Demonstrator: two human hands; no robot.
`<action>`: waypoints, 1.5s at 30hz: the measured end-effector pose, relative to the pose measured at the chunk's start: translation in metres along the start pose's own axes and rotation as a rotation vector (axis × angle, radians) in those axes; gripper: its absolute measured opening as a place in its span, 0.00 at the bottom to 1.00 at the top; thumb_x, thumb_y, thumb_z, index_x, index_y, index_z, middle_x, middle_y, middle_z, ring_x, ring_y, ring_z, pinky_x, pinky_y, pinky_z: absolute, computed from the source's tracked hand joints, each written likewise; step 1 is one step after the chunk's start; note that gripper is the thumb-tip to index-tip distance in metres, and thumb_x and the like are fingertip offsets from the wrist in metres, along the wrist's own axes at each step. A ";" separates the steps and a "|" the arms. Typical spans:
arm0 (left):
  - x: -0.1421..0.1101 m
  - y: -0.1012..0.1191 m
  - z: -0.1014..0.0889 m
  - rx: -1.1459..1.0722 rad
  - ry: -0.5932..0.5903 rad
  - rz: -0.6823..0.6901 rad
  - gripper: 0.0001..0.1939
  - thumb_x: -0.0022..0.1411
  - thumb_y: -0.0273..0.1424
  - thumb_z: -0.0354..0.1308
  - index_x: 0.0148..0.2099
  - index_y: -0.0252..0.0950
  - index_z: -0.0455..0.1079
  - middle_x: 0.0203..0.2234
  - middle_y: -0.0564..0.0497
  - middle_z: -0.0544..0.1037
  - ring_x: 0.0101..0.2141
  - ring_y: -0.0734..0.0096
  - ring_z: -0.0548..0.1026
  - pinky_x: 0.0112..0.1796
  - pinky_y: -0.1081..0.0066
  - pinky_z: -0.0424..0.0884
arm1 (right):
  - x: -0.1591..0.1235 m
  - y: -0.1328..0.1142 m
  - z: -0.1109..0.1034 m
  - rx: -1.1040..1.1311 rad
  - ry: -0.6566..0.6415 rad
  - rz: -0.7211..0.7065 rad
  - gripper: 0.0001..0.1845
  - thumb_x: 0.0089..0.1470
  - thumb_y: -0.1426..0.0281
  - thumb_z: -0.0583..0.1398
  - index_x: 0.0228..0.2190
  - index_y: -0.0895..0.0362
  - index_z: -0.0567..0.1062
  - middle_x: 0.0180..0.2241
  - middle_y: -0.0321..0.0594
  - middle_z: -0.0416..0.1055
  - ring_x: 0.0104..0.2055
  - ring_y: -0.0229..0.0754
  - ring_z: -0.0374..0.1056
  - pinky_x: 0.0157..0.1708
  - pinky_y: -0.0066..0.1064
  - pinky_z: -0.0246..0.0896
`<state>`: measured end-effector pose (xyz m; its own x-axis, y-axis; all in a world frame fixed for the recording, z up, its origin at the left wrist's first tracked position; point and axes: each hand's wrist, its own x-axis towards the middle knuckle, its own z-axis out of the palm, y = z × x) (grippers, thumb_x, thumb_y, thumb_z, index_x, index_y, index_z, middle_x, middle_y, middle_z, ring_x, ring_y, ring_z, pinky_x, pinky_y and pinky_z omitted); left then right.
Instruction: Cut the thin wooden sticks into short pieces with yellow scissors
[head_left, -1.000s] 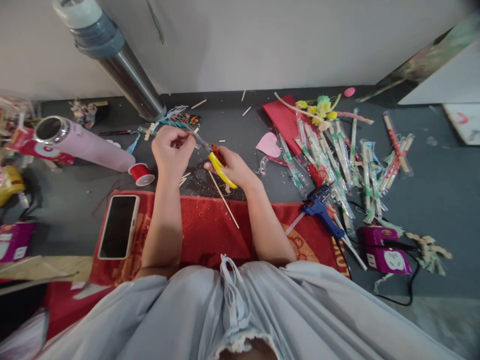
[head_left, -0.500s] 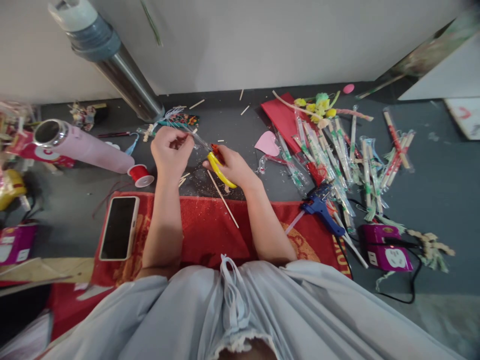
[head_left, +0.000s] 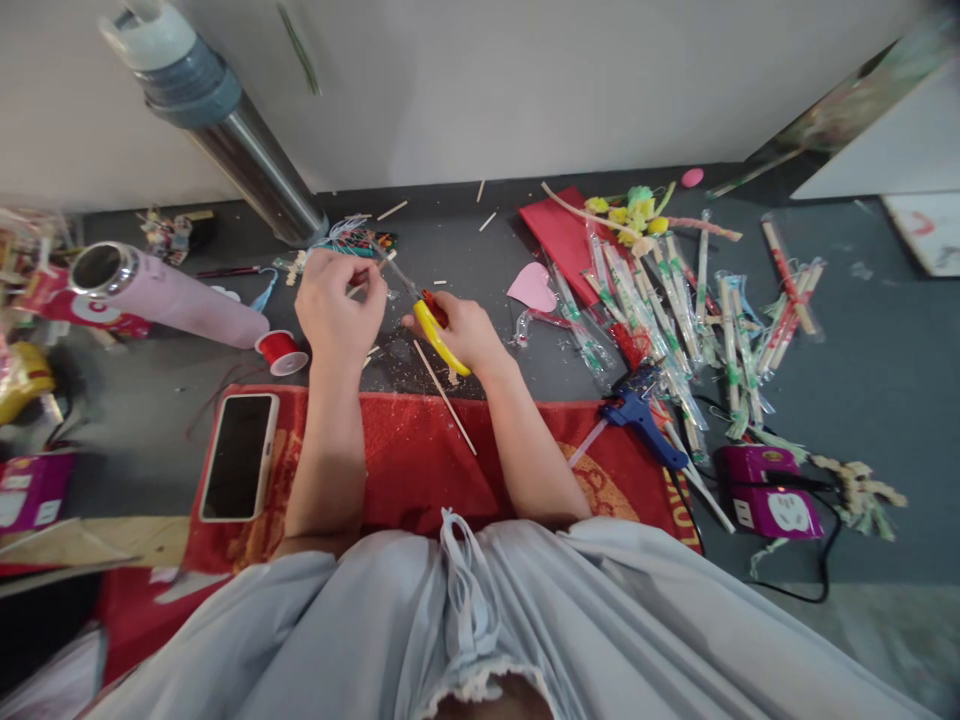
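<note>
In my right hand (head_left: 463, 332) I hold scissors by their yellow handles (head_left: 442, 342). Their metal blades (head_left: 399, 272) point up and left, past the fingertips of my left hand (head_left: 339, 300). Thumb and forefinger of that left hand are pinched together; anything between them is too small or hidden to name. Just beyond the left hand lie pale blue and white threads (head_left: 346, 232). A thin wooden stick (head_left: 444, 398) lies below the right hand, among crumbs and short cut stick pieces (head_left: 487, 222).
Left of my hands are a red thread spool (head_left: 282, 353), a pink bottle (head_left: 187, 298), a steel flask (head_left: 259, 150) and a phone (head_left: 239, 457) on a red cloth (head_left: 405, 450). To the right are a blue glue gun (head_left: 641, 420), wrapped sticks (head_left: 656, 310) and a purple box (head_left: 769, 490).
My left hand has shifted slightly left and turned a little. The scissors stay in my right hand, almost unmoved, their blades now plainer to see.
</note>
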<state>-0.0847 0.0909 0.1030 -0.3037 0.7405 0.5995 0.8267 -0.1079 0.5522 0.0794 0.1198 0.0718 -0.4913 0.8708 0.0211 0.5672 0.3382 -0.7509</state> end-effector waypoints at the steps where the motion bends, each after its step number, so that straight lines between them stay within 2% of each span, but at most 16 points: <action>1: -0.001 0.002 -0.002 0.000 0.013 0.021 0.05 0.54 0.28 0.61 0.30 0.41 0.68 0.30 0.50 0.71 0.38 0.62 0.72 0.44 0.60 0.70 | 0.000 0.001 0.000 0.015 0.017 0.020 0.24 0.55 0.46 0.55 0.29 0.55 0.69 0.25 0.39 0.68 0.27 0.39 0.63 0.30 0.29 0.49; 3: -0.003 0.008 -0.003 -0.015 0.027 0.061 0.05 0.54 0.29 0.62 0.31 0.41 0.67 0.32 0.49 0.71 0.43 0.59 0.72 0.49 0.55 0.67 | 0.001 0.005 -0.001 0.075 0.062 0.069 0.25 0.56 0.45 0.53 0.29 0.55 0.69 0.25 0.39 0.68 0.28 0.40 0.65 0.31 0.29 0.52; 5: -0.007 0.015 0.000 -0.041 -0.016 0.087 0.07 0.56 0.32 0.61 0.29 0.40 0.66 0.30 0.50 0.70 0.42 0.60 0.72 0.50 0.55 0.67 | 0.002 0.011 -0.003 0.149 0.114 0.123 0.27 0.56 0.43 0.51 0.28 0.54 0.68 0.24 0.38 0.69 0.28 0.40 0.66 0.32 0.30 0.55; 7: -0.013 0.020 0.009 -0.085 -0.109 0.078 0.08 0.58 0.35 0.59 0.29 0.40 0.65 0.26 0.52 0.70 0.37 0.63 0.73 0.47 0.57 0.68 | 0.003 0.018 -0.004 0.204 0.162 0.167 0.29 0.57 0.42 0.48 0.26 0.54 0.67 0.23 0.38 0.68 0.28 0.40 0.66 0.33 0.31 0.57; 9: -0.020 0.023 0.023 -0.160 -0.222 0.043 0.09 0.59 0.40 0.59 0.35 0.39 0.67 0.30 0.51 0.73 0.37 0.64 0.74 0.47 0.58 0.70 | 0.005 0.024 -0.004 0.240 0.202 0.197 0.31 0.57 0.41 0.45 0.25 0.54 0.67 0.23 0.37 0.68 0.28 0.40 0.66 0.33 0.32 0.59; 11: -0.029 0.022 0.039 -0.257 -0.339 0.037 0.23 0.54 0.45 0.63 0.48 0.39 0.67 0.44 0.46 0.74 0.46 0.60 0.73 0.51 0.57 0.68 | 0.007 0.030 -0.003 0.259 0.215 0.220 0.32 0.57 0.41 0.45 0.26 0.54 0.67 0.23 0.37 0.69 0.28 0.39 0.66 0.33 0.32 0.59; 13: -0.038 0.017 0.055 -0.357 -0.478 0.045 0.41 0.47 0.51 0.66 0.58 0.38 0.60 0.55 0.40 0.67 0.56 0.51 0.66 0.56 0.52 0.63 | 0.008 0.032 -0.002 0.261 0.204 0.228 0.32 0.58 0.41 0.44 0.27 0.54 0.67 0.23 0.37 0.69 0.27 0.39 0.66 0.33 0.32 0.60; 14: -0.042 0.013 0.063 -0.402 -0.548 0.038 0.46 0.45 0.53 0.67 0.61 0.38 0.57 0.58 0.38 0.64 0.59 0.47 0.63 0.58 0.50 0.61 | 0.008 0.032 -0.001 0.252 0.201 0.223 0.32 0.58 0.41 0.44 0.27 0.54 0.68 0.23 0.37 0.69 0.27 0.39 0.65 0.33 0.32 0.59; 16: -0.049 0.005 0.075 -0.489 -0.652 0.011 0.49 0.45 0.55 0.66 0.62 0.35 0.55 0.58 0.36 0.63 0.60 0.44 0.62 0.59 0.48 0.61 | 0.008 0.030 0.000 0.221 0.207 0.207 0.32 0.59 0.42 0.43 0.27 0.55 0.68 0.24 0.38 0.69 0.27 0.39 0.65 0.32 0.32 0.59; 18: -0.054 -0.003 0.083 -0.546 -0.691 0.007 0.51 0.44 0.55 0.66 0.63 0.35 0.54 0.59 0.35 0.62 0.61 0.42 0.60 0.61 0.47 0.59 | 0.006 0.025 0.001 0.189 0.227 0.192 0.32 0.58 0.42 0.44 0.28 0.55 0.69 0.26 0.40 0.70 0.28 0.40 0.66 0.32 0.31 0.58; 22: -0.061 -0.016 0.091 -0.620 -0.669 0.024 0.58 0.41 0.57 0.67 0.67 0.39 0.46 0.62 0.37 0.57 0.66 0.40 0.51 0.64 0.44 0.52 | 0.003 0.015 0.000 0.163 0.236 0.175 0.32 0.58 0.41 0.44 0.30 0.54 0.70 0.29 0.41 0.72 0.32 0.43 0.68 0.32 0.32 0.57; 25: -0.064 -0.020 0.093 -0.662 -0.618 0.036 0.60 0.41 0.59 0.66 0.68 0.41 0.42 0.64 0.36 0.52 0.67 0.40 0.48 0.64 0.43 0.49 | 0.003 0.009 0.000 0.125 0.225 0.177 0.31 0.59 0.42 0.45 0.33 0.54 0.71 0.30 0.42 0.74 0.33 0.45 0.70 0.34 0.33 0.58; 29: -0.066 -0.021 0.091 -0.719 -0.577 0.056 0.61 0.42 0.60 0.65 0.69 0.43 0.39 0.66 0.37 0.49 0.67 0.43 0.50 0.65 0.46 0.49 | 0.002 0.003 0.000 0.090 0.207 0.156 0.30 0.60 0.45 0.46 0.35 0.56 0.72 0.31 0.44 0.75 0.34 0.46 0.72 0.35 0.33 0.59; 35: -0.065 -0.021 0.087 -0.807 -0.578 0.098 0.60 0.42 0.58 0.66 0.68 0.48 0.38 0.65 0.40 0.54 0.65 0.49 0.57 0.63 0.52 0.57 | 0.001 -0.001 0.000 0.050 0.190 0.141 0.28 0.60 0.47 0.48 0.39 0.58 0.72 0.35 0.47 0.76 0.37 0.47 0.73 0.35 0.33 0.59; 45: -0.064 -0.020 0.083 -0.800 -0.536 0.121 0.62 0.41 0.60 0.65 0.69 0.47 0.37 0.66 0.39 0.52 0.66 0.48 0.53 0.63 0.54 0.59 | 0.000 -0.004 0.000 0.010 0.190 0.114 0.28 0.59 0.47 0.50 0.41 0.59 0.71 0.37 0.50 0.77 0.38 0.49 0.74 0.36 0.33 0.60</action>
<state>-0.0427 0.1005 0.0056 0.1823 0.8773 0.4440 0.2111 -0.4759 0.8538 0.0765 0.1185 0.0748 -0.2908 0.9550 0.0587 0.6049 0.2310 -0.7620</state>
